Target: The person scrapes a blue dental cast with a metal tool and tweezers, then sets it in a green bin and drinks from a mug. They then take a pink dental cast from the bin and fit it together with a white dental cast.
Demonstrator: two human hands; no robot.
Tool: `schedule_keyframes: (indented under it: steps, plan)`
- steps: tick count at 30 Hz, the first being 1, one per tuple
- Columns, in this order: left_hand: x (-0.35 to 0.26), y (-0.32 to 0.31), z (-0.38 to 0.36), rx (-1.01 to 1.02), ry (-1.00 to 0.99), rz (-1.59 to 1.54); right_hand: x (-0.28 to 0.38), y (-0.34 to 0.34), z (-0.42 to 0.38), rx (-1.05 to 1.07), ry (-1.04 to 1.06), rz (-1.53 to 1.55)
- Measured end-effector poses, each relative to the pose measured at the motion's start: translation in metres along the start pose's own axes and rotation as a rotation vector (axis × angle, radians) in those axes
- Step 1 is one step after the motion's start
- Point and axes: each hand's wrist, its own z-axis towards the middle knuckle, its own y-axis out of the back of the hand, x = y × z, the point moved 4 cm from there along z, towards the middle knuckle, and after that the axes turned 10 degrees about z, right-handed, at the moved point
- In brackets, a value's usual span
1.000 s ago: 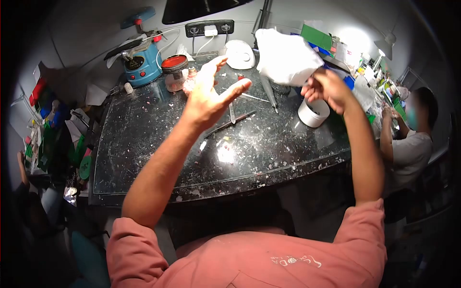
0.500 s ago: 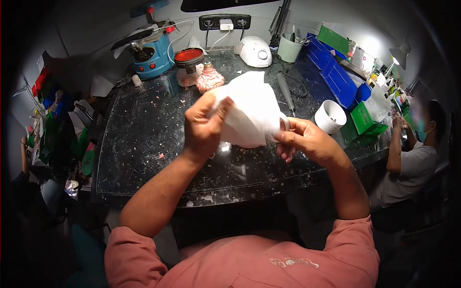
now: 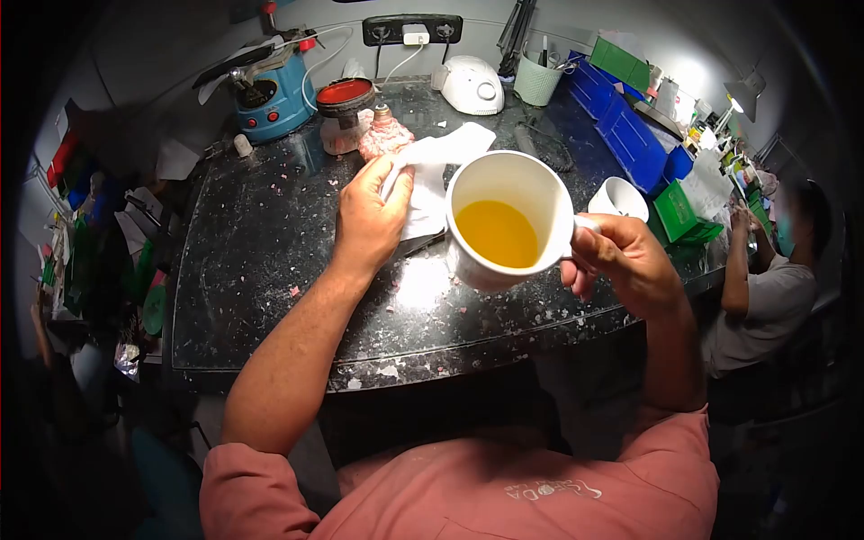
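White mug (image 3: 554,200), center of the frame, slightly right: my right hand (image 3: 630,261) was closed on its handle (image 3: 583,236), thumb above and fingers curled around and beneath. The body of the mug lay to the left of this grip, the handle pointing right toward my palm. The mouth faced up toward the camera, exposing yellow liquid (image 3: 497,236) in the lower part of the interior. Whether the base touched the dark worktop (image 3: 261,288) could not be determined.

White cloth (image 3: 427,196), center: my left hand (image 3: 371,216) was closed on its left portion, pinching it between thumb and fingers. The cloth extended rightward from this grip, its upper flap reaching toward the mug's rim and its lower part hanging near the mug's left side; contact between the two could not be confirmed.

Surroundings: a pink-crusted object (image 3: 385,138) stood just beyond my left fingertips, with a red-topped container (image 3: 345,95) behind it and a blue machine (image 3: 274,101) at the upper left. A small white pot (image 3: 612,194) sat beyond my right hand, beside a green box (image 3: 677,214). At the right edge, a co-worker (image 3: 776,288) sat with raised forearms.
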Motion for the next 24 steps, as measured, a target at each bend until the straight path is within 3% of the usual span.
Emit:
schedule_keyframes:
  steps: [4,8,9,12,18,21,24]
  plan:
    - [-0.009,0.002,0.003,0.029,-0.111,0.049,0.029,-0.019,-0.015,0.058,0.220,-0.043]
    - [0.005,0.000,0.001,0.040,0.027,0.004,0.052,-0.031,-0.028,0.063,0.448,-0.067]
    - [0.005,0.000,0.003,0.051,0.056,-0.046,0.058,-0.033,-0.031,0.133,0.496,-0.240]
    - [-0.004,0.003,0.002,0.038,0.024,0.103,0.061,-0.044,-0.039,0.154,0.574,-0.387]
    - [0.002,0.001,0.002,0.071,0.040,0.108,0.073,-0.051,-0.050,0.193,0.625,-0.444]
    - [0.004,0.000,0.003,0.065,0.040,0.078,0.085,-0.054,-0.053,0.366,0.598,-0.434]
    - [0.005,0.000,0.002,0.047,0.028,0.064,0.089,-0.054,-0.057,0.332,0.523,-0.459]
